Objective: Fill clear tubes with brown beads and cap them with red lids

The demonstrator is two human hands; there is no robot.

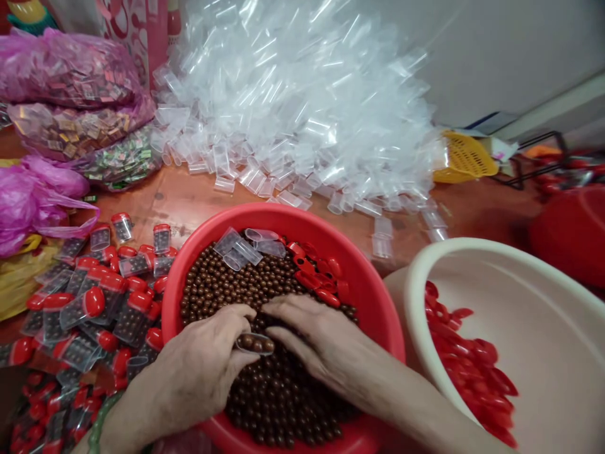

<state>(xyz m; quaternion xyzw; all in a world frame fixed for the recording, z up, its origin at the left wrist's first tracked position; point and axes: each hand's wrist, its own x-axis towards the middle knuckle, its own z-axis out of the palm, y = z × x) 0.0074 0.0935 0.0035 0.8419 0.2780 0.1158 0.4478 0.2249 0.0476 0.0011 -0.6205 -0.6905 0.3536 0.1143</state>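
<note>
My left hand is closed round a clear plastic container, its open mouth turned right with brown balls showing inside. Against the brown balls in the red basin lies my right hand, fingers stretched out just right of the container's mouth. Its fingertips are partly sunk among the balls. Several empty clear containers rest on the balls at the back of the basin. Beside them sit red caps along the right inner side.
Filled containers with red caps are heaped at left. A big pile of clear containers covers the table behind. A cream basin with red caps stands right. Pink bags lie back left, a yellow basket back right.
</note>
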